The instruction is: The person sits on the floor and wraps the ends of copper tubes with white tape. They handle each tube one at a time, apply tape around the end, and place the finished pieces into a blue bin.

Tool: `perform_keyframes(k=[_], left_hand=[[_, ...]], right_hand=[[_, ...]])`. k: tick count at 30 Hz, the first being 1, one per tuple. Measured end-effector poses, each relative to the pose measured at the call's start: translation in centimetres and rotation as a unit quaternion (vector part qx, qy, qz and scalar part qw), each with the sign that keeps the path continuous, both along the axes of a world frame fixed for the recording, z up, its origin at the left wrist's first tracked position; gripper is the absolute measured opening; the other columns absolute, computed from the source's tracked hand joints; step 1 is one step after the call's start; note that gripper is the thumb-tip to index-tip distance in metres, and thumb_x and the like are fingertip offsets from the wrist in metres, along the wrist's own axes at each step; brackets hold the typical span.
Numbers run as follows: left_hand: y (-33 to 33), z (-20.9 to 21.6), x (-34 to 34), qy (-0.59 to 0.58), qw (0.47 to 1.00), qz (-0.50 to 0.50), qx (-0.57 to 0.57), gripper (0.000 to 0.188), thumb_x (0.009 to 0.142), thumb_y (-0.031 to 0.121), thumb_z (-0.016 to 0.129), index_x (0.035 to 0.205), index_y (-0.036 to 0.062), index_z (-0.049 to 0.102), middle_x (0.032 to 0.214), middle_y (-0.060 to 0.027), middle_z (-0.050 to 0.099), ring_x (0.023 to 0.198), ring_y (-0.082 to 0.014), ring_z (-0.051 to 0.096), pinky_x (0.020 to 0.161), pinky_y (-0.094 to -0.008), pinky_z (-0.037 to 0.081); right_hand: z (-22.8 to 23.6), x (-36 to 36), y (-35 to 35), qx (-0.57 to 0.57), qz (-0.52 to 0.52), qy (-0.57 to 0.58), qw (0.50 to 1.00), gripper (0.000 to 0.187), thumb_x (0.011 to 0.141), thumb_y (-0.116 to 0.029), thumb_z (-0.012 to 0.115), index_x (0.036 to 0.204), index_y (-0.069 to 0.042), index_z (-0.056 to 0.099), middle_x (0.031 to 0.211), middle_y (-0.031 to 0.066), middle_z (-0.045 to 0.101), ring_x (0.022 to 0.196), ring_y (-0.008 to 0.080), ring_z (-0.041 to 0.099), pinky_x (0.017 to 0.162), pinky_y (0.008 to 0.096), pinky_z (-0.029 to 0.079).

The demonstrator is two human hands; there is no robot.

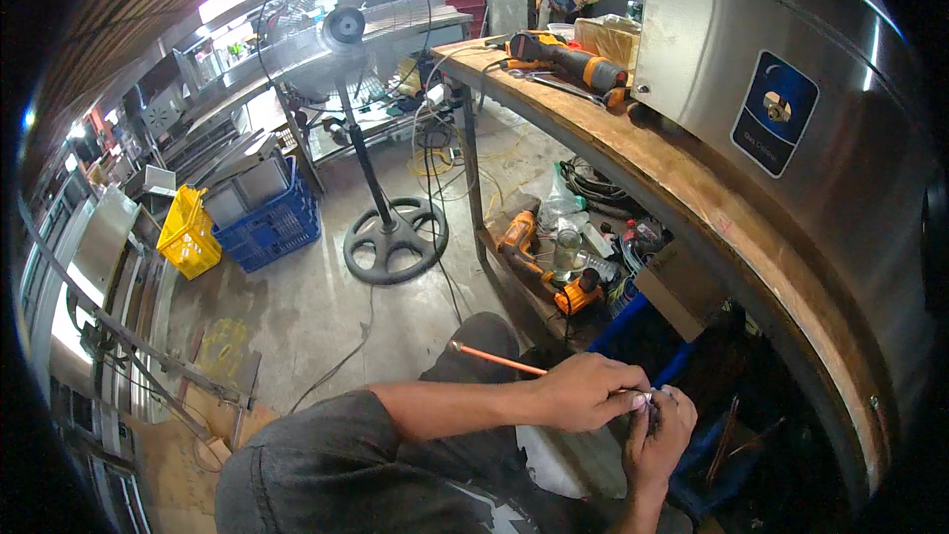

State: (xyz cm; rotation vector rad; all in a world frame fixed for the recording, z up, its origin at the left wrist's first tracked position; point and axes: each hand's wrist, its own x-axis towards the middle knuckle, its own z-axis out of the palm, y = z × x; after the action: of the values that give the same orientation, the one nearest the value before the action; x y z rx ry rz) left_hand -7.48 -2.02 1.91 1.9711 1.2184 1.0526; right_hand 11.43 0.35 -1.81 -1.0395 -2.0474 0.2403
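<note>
My left hand (591,392) is closed round a thin copper tube (499,360). The tube sticks out to the left over my knee, with a small fitting at its free end; the rest of it is hidden behind the hand. Against the left fingertips, my right hand (660,443) is closed too, thumb and fingers pinched together. Between the two hands shows a small shiny piece (647,398), too covered by fingers to name. Both hands are in front of my lap, left of the workbench (727,227).
A steel cabinet (697,49) and a power tool (568,61) sit on the bench. Orange drills (519,237), a jar and a cardboard box (682,287) crowd the space beneath. A pedestal fan (346,30), blue crate (272,227) and yellow crate (188,232) stand further off. Cables cross the floor.
</note>
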Motion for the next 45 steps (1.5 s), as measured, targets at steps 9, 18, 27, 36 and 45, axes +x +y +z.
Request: perform_keyframes(k=[9, 18, 27, 36, 45], left_hand=[[0.4, -0.1, 0.3, 0.025, 0.999, 0.021, -0.021, 0.023, 0.095, 0.022, 0.06, 0.107, 0.0024, 0.056, 0.089, -0.0104, 0.066, 0.072, -0.0233, 0.066, 0.066, -0.0362, 0.052], [0.9, 0.5, 1.5, -0.175, 0.971, -0.058, -0.154, 0.02, 0.102, 0.022, 0.054, 0.107, 0.0036, 0.052, 0.071, 0.0, 0.056, 0.057, -0.0046, 0.045, 0.052, -0.0227, 0.038], [0.9, 0.8, 1.2, -0.295, 0.909, -0.1, -0.276, 0.02, 0.103, 0.026, 0.052, 0.108, 0.0067, 0.051, 0.067, 0.0025, 0.049, 0.051, -0.0016, 0.037, 0.045, -0.0179, 0.029], [1.0, 0.1, 2.6, -0.211, 0.974, 0.035, -0.081, 0.016, 0.1, 0.017, 0.058, 0.106, 0.0031, 0.056, 0.073, 0.0019, 0.055, 0.064, -0.0027, 0.048, 0.056, -0.019, 0.039], [0.9, 0.9, 1.8, -0.314, 0.91, -0.072, -0.262, 0.02, 0.1, 0.024, 0.057, 0.105, 0.0049, 0.052, 0.07, 0.0014, 0.049, 0.054, -0.0036, 0.04, 0.047, -0.0193, 0.031]], right_hand=[[1.2, -0.3, -0.1, -0.021, 0.012, 0.016, 1.0, 0.029, 0.08, -0.024, 0.071, 0.103, -0.006, 0.068, 0.102, 0.0171, 0.067, 0.104, 0.0365, 0.059, 0.095, 0.0484, 0.042], [1.8, 0.8, 0.1, 0.027, 0.028, 0.037, 0.999, 0.02, 0.082, -0.022, 0.07, 0.095, -0.007, 0.067, 0.089, 0.0103, 0.068, 0.093, 0.0329, 0.06, 0.088, 0.048, 0.043], [2.6, 1.4, 0.3, 0.079, 0.04, 0.035, 0.995, 0.019, 0.079, -0.019, 0.073, 0.094, -0.006, 0.069, 0.081, 0.01, 0.065, 0.09, 0.032, 0.061, 0.087, 0.0472, 0.044], [2.4, 1.2, -0.2, 0.131, -0.011, 0.008, 0.991, 0.018, 0.078, -0.02, 0.073, 0.093, -0.011, 0.069, 0.078, 0.0059, 0.063, 0.094, 0.0315, 0.061, 0.087, 0.0469, 0.043], [1.7, 1.5, 0.8, 0.082, 0.027, 0.072, 0.994, 0.015, 0.082, -0.02, 0.07, 0.091, -0.009, 0.069, 0.081, 0.0073, 0.066, 0.092, 0.0303, 0.061, 0.085, 0.0455, 0.043]])
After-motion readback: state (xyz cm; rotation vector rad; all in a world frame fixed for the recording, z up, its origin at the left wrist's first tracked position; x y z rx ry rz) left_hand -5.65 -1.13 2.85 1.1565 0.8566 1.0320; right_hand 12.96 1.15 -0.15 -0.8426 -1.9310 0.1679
